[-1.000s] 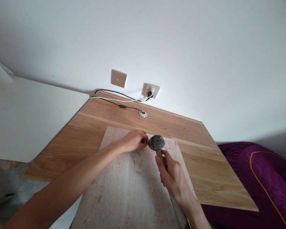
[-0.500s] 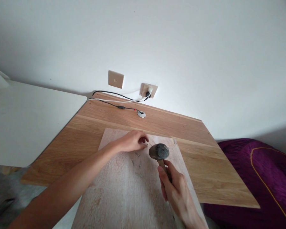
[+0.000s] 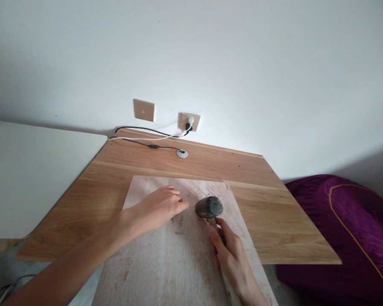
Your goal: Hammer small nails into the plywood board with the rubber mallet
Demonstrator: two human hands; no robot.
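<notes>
A pale plywood board point(image 3: 166, 263) lies on a wooden table point(image 3: 274, 229). My right hand point(image 3: 230, 259) is wrapped round the wooden handle of a hammer; its dark round head point(image 3: 209, 207) rests low over the board. My left hand point(image 3: 161, 207) lies on the board just left of the hammer head, fingers stretched out and pointing right. Several small nails point(image 3: 180, 221) lie loose on the board between and below the two hands, and a few more point(image 3: 191, 194) sit just beyond my left fingertips.
A white tabletop point(image 3: 28, 170) adjoins the table on the left. Black and white cables point(image 3: 147, 138) run along the back edge to a wall socket point(image 3: 188, 122), beside a round grommet point(image 3: 181, 154). A purple cushion point(image 3: 344, 238) lies to the right.
My left hand has let go its pinch near the hammer head, drawn back left and opened flat. The hammer head has come down and nearer to me. The view has shifted.
</notes>
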